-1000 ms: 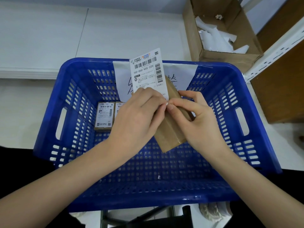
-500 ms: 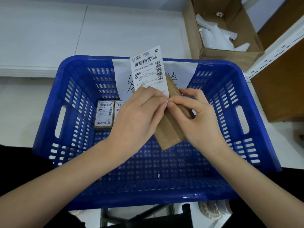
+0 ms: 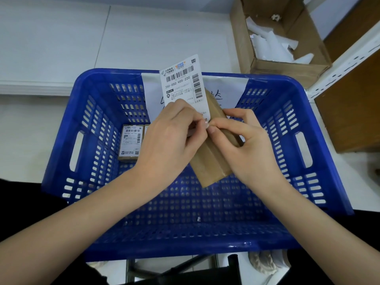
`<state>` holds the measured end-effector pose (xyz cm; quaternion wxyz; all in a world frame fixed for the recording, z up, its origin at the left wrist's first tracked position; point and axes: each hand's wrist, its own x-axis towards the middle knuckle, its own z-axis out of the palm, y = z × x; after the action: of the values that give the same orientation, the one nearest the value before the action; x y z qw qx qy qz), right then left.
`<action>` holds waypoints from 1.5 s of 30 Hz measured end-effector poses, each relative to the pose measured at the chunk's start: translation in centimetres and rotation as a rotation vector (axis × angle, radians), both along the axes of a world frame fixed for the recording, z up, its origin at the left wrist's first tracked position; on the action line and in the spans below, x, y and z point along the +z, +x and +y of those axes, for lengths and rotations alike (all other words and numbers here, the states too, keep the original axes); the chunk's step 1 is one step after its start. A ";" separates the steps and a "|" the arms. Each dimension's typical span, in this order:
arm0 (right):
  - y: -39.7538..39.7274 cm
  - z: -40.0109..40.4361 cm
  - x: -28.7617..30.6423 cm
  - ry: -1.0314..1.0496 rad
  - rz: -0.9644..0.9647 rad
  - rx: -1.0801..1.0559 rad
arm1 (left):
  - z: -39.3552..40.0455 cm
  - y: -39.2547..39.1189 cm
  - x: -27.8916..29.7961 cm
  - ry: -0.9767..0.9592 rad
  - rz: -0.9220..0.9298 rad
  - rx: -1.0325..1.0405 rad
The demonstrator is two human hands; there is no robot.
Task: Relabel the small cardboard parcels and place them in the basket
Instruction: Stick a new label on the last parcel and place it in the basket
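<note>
Fingertips (image 3: 202, 125) of both hands pinch the label (image 3: 185, 85) against the parcel (image 3: 211, 159), held over the basket (image 3: 185, 243); twelve-o'clock end flaps free, so a crooked press could crease it.

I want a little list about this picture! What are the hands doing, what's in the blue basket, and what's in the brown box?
left hand: pinches the bottom edge of the shipping label
right hand: grips the cardboard parcel and pinches at the label corner
parcel: held tilted above the blue basket, its visible faces bare of any label
in basket: labelled parcel lying flat by the far left wall, a second one beside it mostly hidden
brown open box: holds white paper scraps
</note>
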<state>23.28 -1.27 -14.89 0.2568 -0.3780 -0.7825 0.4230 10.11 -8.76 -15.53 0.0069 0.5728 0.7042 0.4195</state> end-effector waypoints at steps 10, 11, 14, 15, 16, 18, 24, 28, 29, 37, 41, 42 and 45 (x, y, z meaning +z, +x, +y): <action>0.4 0.1 0.8 -0.233 0.052 -0.009 | -0.5 -0.3 0.3 -0.070 -0.082 -0.040; 0.4 0.1 1.0 -0.242 0.055 -0.001 | -0.5 -0.2 0.3 -0.063 -0.017 -0.047; 0.3 0.0 0.9 -0.242 0.068 -0.004 | -0.4 -0.1 0.1 -0.031 0.189 -0.085; 0.3 0.1 0.9 -0.245 0.071 -0.004 | -0.4 -0.1 0.0 -0.019 0.231 -0.098; 0.3 0.1 0.8 -0.247 0.073 0.001 | -0.5 -0.1 -0.1 -0.013 0.244 -0.109; 0.4 0.3 0.6 -0.264 0.086 0.024 | -0.5 -0.2 0.0 -0.008 0.209 -0.127; 0.6 0.5 0.4 -0.264 0.114 0.058 | -0.6 -0.1 0.2 0.008 0.054 -0.121; 0.5 0.5 0.3 -0.275 0.115 0.078 | -0.6 -0.3 0.0 0.046 0.088 -0.176; 0.5 0.6 0.3 -0.280 0.115 0.086 | -0.6 -0.4 0.0 0.050 0.070 -0.189; 0.5 0.7 0.1 -0.264 0.105 0.103 | -0.6 -0.3 0.1 0.024 0.021 -0.208; 0.7 0.9 0.2 -0.247 0.106 0.106 | -0.7 -0.6 0.3 0.016 -0.015 -0.147; 0.8 1.0 0.3 -0.242 0.107 0.103 | -0.7 -0.7 0.4 0.019 -0.023 -0.136; 1.0 1.2 0.2 -0.204 0.090 0.096 | -0.7 -0.8 0.9 0.008 -0.025 -0.122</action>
<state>24.30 -0.11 -14.66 0.2314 -0.3452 -0.7402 0.5287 9.27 -9.49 -14.67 0.0391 0.6095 0.6662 0.4280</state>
